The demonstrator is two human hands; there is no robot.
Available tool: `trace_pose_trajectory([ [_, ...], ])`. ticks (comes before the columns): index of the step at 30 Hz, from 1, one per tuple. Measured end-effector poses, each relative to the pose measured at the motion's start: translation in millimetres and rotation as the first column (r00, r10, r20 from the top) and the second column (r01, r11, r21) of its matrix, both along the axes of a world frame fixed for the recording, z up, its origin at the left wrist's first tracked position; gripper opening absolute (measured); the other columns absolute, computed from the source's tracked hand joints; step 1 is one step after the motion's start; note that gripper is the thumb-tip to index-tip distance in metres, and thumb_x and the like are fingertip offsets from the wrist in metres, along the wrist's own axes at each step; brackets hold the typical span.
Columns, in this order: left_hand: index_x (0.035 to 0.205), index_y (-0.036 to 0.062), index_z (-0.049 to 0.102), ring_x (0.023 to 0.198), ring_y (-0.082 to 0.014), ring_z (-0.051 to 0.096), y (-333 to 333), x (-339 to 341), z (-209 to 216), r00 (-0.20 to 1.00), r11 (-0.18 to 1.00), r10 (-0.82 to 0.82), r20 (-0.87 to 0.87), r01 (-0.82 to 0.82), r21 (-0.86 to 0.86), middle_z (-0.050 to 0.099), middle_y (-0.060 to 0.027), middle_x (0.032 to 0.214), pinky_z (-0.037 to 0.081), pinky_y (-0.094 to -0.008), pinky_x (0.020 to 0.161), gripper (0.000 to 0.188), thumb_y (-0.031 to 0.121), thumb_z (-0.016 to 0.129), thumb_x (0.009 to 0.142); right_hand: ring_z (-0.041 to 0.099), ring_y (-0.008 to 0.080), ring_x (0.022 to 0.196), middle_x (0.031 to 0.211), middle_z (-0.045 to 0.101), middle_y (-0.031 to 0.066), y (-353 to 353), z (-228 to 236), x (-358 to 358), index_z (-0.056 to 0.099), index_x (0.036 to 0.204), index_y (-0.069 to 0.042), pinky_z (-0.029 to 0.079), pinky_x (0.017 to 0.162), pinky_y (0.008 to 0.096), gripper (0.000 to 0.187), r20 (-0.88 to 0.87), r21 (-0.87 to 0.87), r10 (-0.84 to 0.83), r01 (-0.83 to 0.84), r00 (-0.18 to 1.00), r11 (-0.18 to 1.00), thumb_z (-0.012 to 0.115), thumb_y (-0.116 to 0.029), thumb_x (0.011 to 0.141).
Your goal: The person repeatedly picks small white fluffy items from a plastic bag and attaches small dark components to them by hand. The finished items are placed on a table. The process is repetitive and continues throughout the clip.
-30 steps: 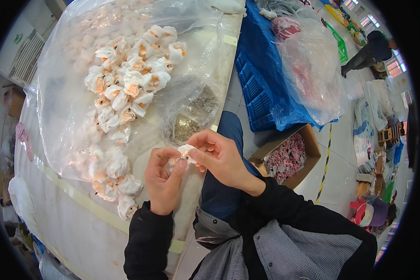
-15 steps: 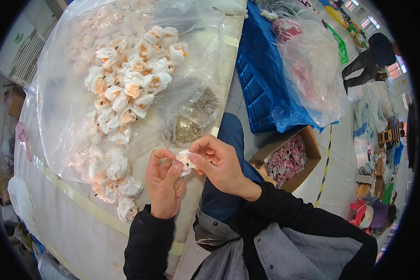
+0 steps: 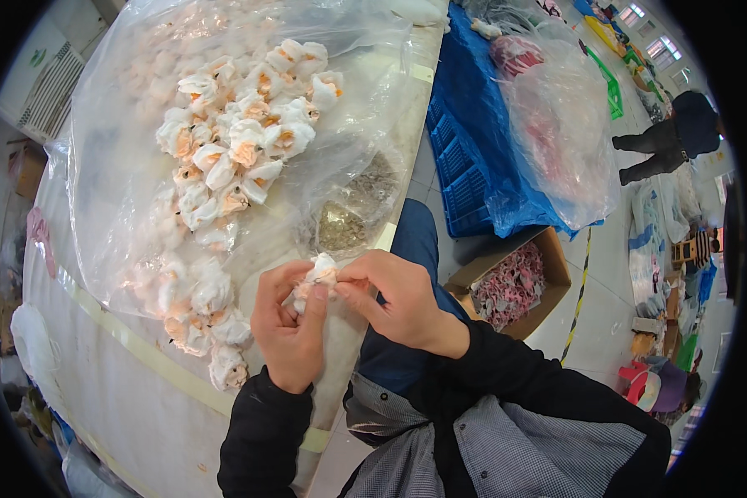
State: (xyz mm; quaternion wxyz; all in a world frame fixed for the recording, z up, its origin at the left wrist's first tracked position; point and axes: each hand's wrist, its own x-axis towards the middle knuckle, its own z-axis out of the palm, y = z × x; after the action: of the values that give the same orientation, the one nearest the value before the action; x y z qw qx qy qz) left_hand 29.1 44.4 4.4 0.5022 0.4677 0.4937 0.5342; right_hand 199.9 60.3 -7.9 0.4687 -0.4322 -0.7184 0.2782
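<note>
A small white and pale-peach fabric flower head (image 3: 322, 270) is held up between my two hands, above the table's near right edge. My left hand (image 3: 290, 324) grips it between thumb and fingers. From the right, my right hand (image 3: 400, 300) pinches at its edge with thumb and forefinger; the exact spot is partly covered by the fingers. To the left and beyond lies a heap of similar white and peach flower heads (image 3: 245, 145), partly on and under clear plastic. A clear bag of small brownish bits (image 3: 340, 228) rests just past my fingertips.
A large clear plastic bag (image 3: 100, 166) spreads over the table (image 3: 141, 398). Right of the table stand a blue crate (image 3: 456, 174) with blue sheeting and an open cardboard box (image 3: 548, 282) of pink scraps. Farther off, a person (image 3: 681, 137) stands at the upper right.
The flower head has been turned, and it shows more of its white petals above my fingers. My right hand has shifted slightly lower. The distant person has changed position.
</note>
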Motion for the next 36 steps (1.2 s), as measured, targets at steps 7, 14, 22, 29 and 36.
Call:
trace_pose_trajectory([
  [7, 0.101, 0.002, 0.073, 0.071, -0.0283, 0.067, 6.5, -18.8, -2.6, 0.826, 0.918, -0.281, -0.489, 0.38, 0.113, 0.07, -0.014, 0.087, 0.051, -0.0342, 0.064, 0.011, 0.007, 0.073, 0.091, 0.069, 0.0253, 0.072, 0.084, 0.069, 0.0113, -11.6, -0.4, 9.6, 0.065, 0.104, -0.004, 0.053, 0.067, 0.0306, 0.008, -0.135, -0.309, 0.133, -0.169, 0.982, 0.936, 0.067, -0.01, 0.099],
  [14, 0.09, 0.0014, 0.072, 0.061, -0.0301, 0.064, 0.6, -17.5, -5.8, 0.835, 0.934, -0.18, -0.52, 0.312, 0.177, 0.067, -0.0131, 0.076, 0.049, -0.0338, 0.059, 0.004, 0.004, 0.072, 0.087, 0.066, 0.0283, 0.07, 0.082, 0.067, 0.0097, -10.8, -8.1, 5.9, 0.067, 0.101, -0.005, 0.052, 0.064, 0.0348, 0.011, -0.075, -0.275, 0.134, -0.149, 0.988, 0.95, 0.069, -0.015, 0.097],
  [22, 0.087, -0.0029, 0.067, 0.063, -0.0122, 0.056, 8.0, -28.2, -15.3, 0.933, 0.999, 0.021, -0.36, -0.009, 0.035, 0.062, -0.0051, 0.069, 0.045, -0.0295, 0.061, 0.013, 0.008, 0.064, 0.093, 0.064, 0.0237, 0.09, 0.096, 0.066, 0.0034, 3.2, -13.4, 8.0, 0.073, 0.106, -0.009, 0.049, 0.08, 0.0357, 0.025, 0.352, 0.21, 0.036, -0.117, 0.935, 0.971, 0.079, -0.014, 0.082],
  [29, 0.09, -0.0045, 0.065, 0.071, -0.007, 0.051, 9.1, -27.2, -18.9, 0.956, 1.0, 0.026, -0.291, -0.02, 0.022, 0.059, -0.0019, 0.073, 0.043, -0.0265, 0.065, 0.015, 0.009, 0.063, 0.095, 0.062, 0.0202, 0.093, 0.108, 0.063, 0.0004, -6.3, -29.7, 14.4, 0.076, 0.115, -0.014, 0.047, 0.084, 0.0377, 0.041, 0.49, 0.322, 0.032, -0.215, 0.871, 0.922, 0.085, -0.019, 0.075],
  [36, 0.089, -0.0026, 0.065, 0.067, -0.0052, 0.047, 7.9, -28.7, -24.0, 0.97, 0.998, 0.018, -0.241, -0.032, -0.055, 0.057, 0.0016, 0.073, 0.038, -0.0253, 0.061, 0.017, 0.012, 0.063, 0.097, 0.06, 0.0217, 0.096, 0.11, 0.063, 0.0032, -4.6, -24.8, 24.5, 0.073, 0.121, -0.013, 0.047, 0.088, 0.0384, 0.05, 0.548, 0.304, 0.138, -0.351, 0.825, 0.886, 0.083, -0.032, 0.076],
])
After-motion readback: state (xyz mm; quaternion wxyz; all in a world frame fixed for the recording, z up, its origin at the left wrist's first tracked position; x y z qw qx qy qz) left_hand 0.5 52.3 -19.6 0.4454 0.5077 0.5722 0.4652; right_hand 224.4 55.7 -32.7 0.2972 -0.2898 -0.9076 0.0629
